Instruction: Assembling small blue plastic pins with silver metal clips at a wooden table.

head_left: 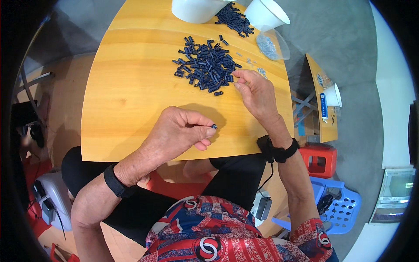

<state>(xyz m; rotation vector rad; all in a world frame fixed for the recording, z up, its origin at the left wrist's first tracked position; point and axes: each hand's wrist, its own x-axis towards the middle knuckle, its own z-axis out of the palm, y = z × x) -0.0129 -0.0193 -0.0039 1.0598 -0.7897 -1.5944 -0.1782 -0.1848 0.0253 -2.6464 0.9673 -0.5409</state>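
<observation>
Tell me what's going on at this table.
The person's left hand pinches a small dark piece above the wooden table, near its front edge. The right hand is at the right edge of the nearer heap of dark parts; whether it grips one is unclear. Farther back are two white tubs and a clear tray of small shiny bits.

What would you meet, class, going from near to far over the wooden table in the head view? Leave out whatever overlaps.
Left hand pinching a small dark piece → large pile of dark pieces → smaller pile of dark pieces.
</observation>
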